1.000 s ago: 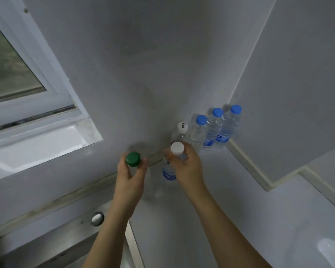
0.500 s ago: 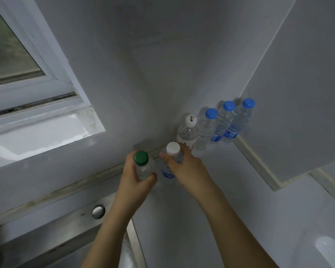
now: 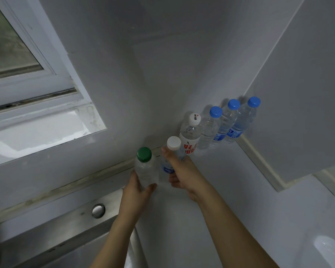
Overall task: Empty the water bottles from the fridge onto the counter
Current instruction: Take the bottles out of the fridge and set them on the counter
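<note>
Bottles meet at the frame's centre: a green-capped bottle [image 3: 146,169] held in the left hand [image 3: 137,192], fingers and thumb curled round its lower body, and at its 3 o'clock, just beside it, a white-capped bottle [image 3: 172,157] with a blue label, gripped by the right hand [image 3: 184,173] round its side. Both stand roughly upright over the counter [image 3: 230,190]; whether their bases touch it I cannot tell, as the hands hide them.

At 1 o'clock from the pair, a row of four more bottles stands on the counter against the wall [image 3: 162,74]: a red-label bottle [image 3: 190,136] with a white cap nearest, then three blue-capped bottles [image 3: 228,122] side by side, touching or nearly so, running into the corner.

At 7 o'clock from the hands lies a steel sink [image 3: 66,229] rim with a round metal button [image 3: 98,210]. At 10 o'clock, well apart, a white-framed window [image 3: 27,84] fills the upper left. A white panel [image 3: 307,93] closes the right side at 2 o'clock.
</note>
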A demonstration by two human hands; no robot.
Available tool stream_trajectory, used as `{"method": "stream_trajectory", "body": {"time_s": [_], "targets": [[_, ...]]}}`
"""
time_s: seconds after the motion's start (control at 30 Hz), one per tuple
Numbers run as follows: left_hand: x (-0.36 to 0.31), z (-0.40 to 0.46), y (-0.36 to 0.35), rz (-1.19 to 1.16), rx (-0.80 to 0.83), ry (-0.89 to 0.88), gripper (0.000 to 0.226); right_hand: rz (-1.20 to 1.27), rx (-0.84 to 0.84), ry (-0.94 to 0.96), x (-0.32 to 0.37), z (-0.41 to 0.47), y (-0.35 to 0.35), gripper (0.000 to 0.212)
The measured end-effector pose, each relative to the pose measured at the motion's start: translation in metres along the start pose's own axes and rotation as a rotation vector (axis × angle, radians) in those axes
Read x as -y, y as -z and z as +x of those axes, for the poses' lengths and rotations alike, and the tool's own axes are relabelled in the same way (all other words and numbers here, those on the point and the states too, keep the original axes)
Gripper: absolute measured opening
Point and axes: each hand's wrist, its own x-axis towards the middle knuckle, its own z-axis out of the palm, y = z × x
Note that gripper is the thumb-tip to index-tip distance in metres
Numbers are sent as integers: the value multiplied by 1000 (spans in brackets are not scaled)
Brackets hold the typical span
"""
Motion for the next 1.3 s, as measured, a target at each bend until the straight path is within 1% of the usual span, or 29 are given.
{"method": "stream_trajectory", "body": {"time_s": [0.07, 0.17, 0.37, 0.53, 0.57, 0.63, 0.67, 0.77, 0.8, 0.87, 0.93, 1.0, 1.07, 1.1, 1.17, 1.2, 1.3], "targets": [[1, 2, -2, 16, -11, -25, 57, -13, 0, 9, 1, 5, -2, 36], [-1, 6, -6, -9, -27, -43, 57, -8, -9, 16, 4, 14, -4, 35], [-3, 24, -13, -18, -60, -42, 54, -8, -6, 6, 15, 34, -11, 42], [-4, 33, -19, 6, -98, -57, 65, -54, -14, -14, 17, 43, -6, 44], [-3, 33, -20, 10, -108, -64, 65, -53, -11, -7, 16, 43, -6, 48], [-1, 33, -22, 13, -120, -62, 65, -47, -12, 20, 15, 41, -6, 61], [-2, 33, -21, 20, -121, -61, 65, -52, -8, 31, 14, 40, -6, 61], [-3, 36, -17, 46, -95, -42, 67, -88, 25, 15, 15, 35, -4, 36], [-4, 37, -15, 50, -73, -27, 68, -82, 35, 1, 15, 34, -3, 34], [-10, 39, -12, 62, -28, 1, 70, -83, 46, -15, 15, 28, 0, 39], [-16, 40, -11, 105, 6, 14, 72, -87, 57, -10, 17, 20, 2, 32], [-23, 37, -11, 103, -8, 38, 70, -90, 68, -24, 19, 9, 6, 27], [-28, 28, -14, 44, -58, 66, 63, -94, 59, -40, 14, 2, 12, 26], [-32, 19, -15, 25, -84, 78, 59, -91, 43, -35, 11, -5, 15, 31], [-35, 0, -18, 16, -134, 124, 49, -91, -10, -35, 1, -16, 25, 59], [-36, -9, -21, 17, -162, 135, 45, -113, -46, -34, -4, -23, 31, 68], [-35, -30, -33, 32, -213, 85, 36, -197, -134, -24, -22, -44, 51, 69]]}}
